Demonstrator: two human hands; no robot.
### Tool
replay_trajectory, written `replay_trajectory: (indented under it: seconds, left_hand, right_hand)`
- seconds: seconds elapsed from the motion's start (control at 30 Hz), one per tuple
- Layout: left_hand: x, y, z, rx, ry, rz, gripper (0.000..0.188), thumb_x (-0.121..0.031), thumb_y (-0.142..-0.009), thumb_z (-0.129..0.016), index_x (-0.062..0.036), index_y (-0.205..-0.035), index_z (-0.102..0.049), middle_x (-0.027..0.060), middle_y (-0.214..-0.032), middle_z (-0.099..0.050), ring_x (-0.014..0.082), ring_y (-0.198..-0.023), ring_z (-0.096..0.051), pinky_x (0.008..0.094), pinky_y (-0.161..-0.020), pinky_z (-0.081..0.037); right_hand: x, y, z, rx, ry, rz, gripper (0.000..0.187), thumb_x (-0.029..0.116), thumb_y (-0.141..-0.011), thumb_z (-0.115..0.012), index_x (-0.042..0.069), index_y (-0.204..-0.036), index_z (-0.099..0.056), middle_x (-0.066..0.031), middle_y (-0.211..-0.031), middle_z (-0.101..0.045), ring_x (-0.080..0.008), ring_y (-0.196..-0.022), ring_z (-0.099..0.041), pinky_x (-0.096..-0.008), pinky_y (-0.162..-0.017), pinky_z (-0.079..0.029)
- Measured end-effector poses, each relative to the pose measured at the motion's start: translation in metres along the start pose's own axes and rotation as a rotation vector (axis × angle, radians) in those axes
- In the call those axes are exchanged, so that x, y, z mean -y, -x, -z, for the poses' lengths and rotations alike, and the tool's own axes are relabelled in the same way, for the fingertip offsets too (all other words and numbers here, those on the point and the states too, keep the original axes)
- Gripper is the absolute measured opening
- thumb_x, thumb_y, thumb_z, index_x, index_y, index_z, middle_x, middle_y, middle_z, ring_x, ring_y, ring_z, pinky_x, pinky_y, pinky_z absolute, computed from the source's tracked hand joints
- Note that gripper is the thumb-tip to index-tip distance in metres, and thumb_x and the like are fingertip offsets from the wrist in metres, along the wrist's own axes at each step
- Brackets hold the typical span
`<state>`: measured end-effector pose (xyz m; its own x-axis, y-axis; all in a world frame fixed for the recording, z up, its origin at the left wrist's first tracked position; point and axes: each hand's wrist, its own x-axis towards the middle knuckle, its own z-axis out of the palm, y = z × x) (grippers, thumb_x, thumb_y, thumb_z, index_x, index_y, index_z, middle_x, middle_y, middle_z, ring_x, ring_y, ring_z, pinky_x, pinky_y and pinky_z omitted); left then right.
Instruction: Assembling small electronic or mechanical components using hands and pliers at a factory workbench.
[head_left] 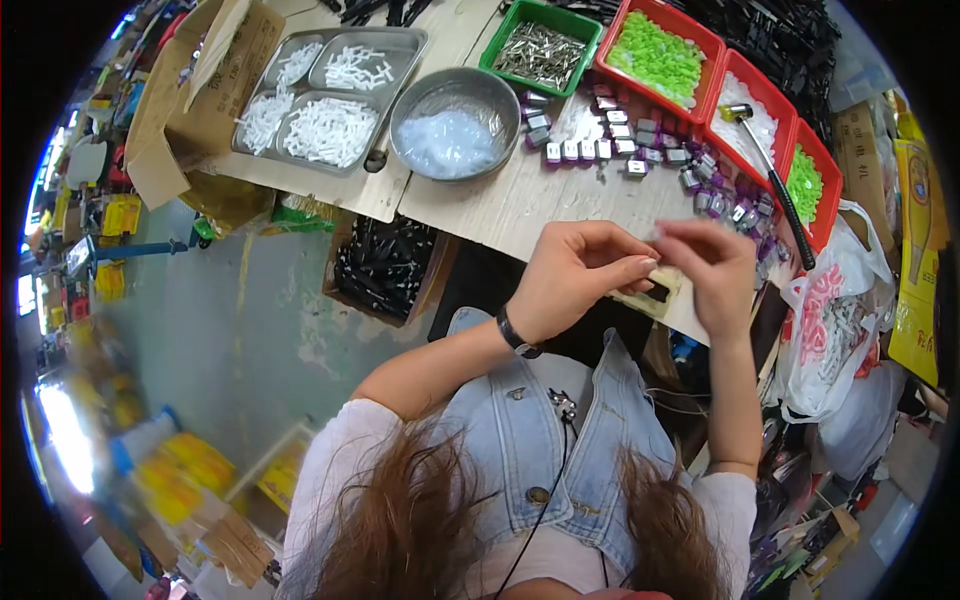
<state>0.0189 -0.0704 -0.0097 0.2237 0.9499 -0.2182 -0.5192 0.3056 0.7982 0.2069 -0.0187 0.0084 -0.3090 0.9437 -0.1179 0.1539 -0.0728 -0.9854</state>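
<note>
At the bench's front edge my left hand (575,280), with a dark band on its wrist, is pinched closed. What its fingertips hold is too small to name. Close beside it, my right hand (712,265) is slightly blurred, thumb and forefinger drawn together near the left fingertips; anything between them cannot be made out. Under the hands sits a pale block (672,283) with a small black piece (657,291) by the left fingers. Beyond them, many small grey-and-purple parts (635,168) lie spread on the bench, some in rows.
A metal bowl (403,107) holds a translucent mass, beside a divided tray (408,42) of white pieces. Behind stand a green bin (487,58) of metal pins and red bins (713,68) of green and white pieces. A hammer (780,190) lies across them. A plastic bag (835,330) hangs right.
</note>
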Motion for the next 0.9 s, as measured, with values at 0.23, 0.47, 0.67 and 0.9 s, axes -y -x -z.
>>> replay_trajectory:
  seconds: [0.23, 0.47, 0.67, 0.9]
  left_hand:
    - [0.001, 0.011, 0.009, 0.039, 0.009, 0.043, 0.017, -0.006, -0.088, -0.069, 0.0063, -0.1, -0.067, 0.0119, -0.089, -0.071, 0.0153, -0.078, -0.069, 0.0261, -0.072, -0.057]
    - [0.004, 0.011, 0.009, 0.014, -0.295, -0.041, 0.015, -0.004, -0.087, -0.069, 0.0049, -0.098, -0.068, 0.0097, -0.088, -0.071, 0.0139, -0.077, -0.069, 0.026, -0.071, -0.056]
    - [0.013, 0.002, 0.01, 0.089, -0.948, -0.832, 0.027, 0.008, -0.075, -0.07, -0.0008, -0.101, -0.07, 0.0127, -0.095, -0.07, 0.0254, -0.08, -0.07, 0.0299, -0.07, -0.057]
    - [0.024, 0.004, 0.002, 0.202, -0.672, -0.675, 0.026, -0.007, -0.076, -0.08, 0.0005, -0.1, -0.072, 0.0138, -0.098, -0.072, 0.0232, -0.085, -0.071, 0.0297, -0.072, -0.057]
  right_hand:
    - [-0.007, 0.033, -0.032, -0.14, -0.19, 0.092, 0.014, -0.007, -0.085, -0.065, -0.007, -0.098, -0.07, -0.0114, -0.093, -0.07, -0.0163, -0.084, -0.068, -0.0273, -0.075, -0.057]
    - [-0.003, 0.042, -0.031, -0.156, 0.631, 0.665, 0.025, -0.008, -0.073, -0.072, 0.002, -0.096, -0.072, -0.0122, -0.092, -0.07, -0.0228, -0.082, -0.07, -0.0288, -0.072, -0.056]
    - [0.001, 0.049, -0.022, -0.111, 0.129, 0.117, 0.02, -0.004, -0.077, -0.074, -0.002, -0.095, -0.066, -0.0085, -0.092, -0.069, -0.0141, -0.083, -0.067, -0.0257, -0.077, -0.054]
    - [-0.023, 0.064, -0.005, -0.012, -0.335, -0.075, 0.016, -0.008, -0.078, -0.072, -0.003, -0.089, -0.062, -0.0094, -0.09, -0.068, -0.0155, -0.085, -0.068, -0.0258, -0.079, -0.055]
